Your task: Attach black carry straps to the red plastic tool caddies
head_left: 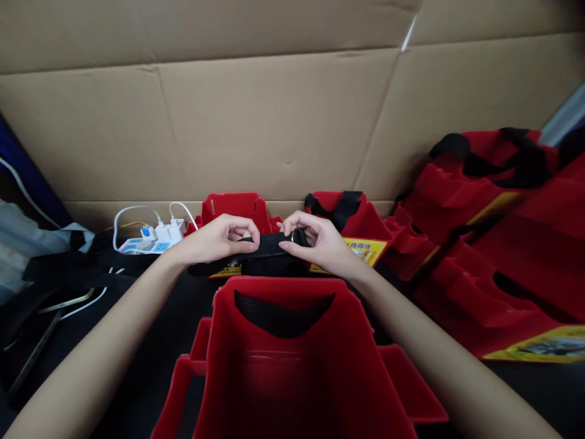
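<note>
A red fabric bag [292, 372] stands open right in front of me, with a black mesh pocket inside its far wall. Above its far rim runs a black strap [267, 245]. My left hand [219, 239] pinches the strap with thumb and fingers at its left part. My right hand [315, 241] grips the strap's right end, fingers curled round it, a ring on one finger. Both hands are closed on the strap, close together.
Behind the hands lie more red bags [347, 219] with yellow labels. A pile of red bags [498, 231] with black straps rises at the right. A white power strip [150, 239] with chargers and cables sits at the left. Cardboard sheets [274, 122] form the backdrop.
</note>
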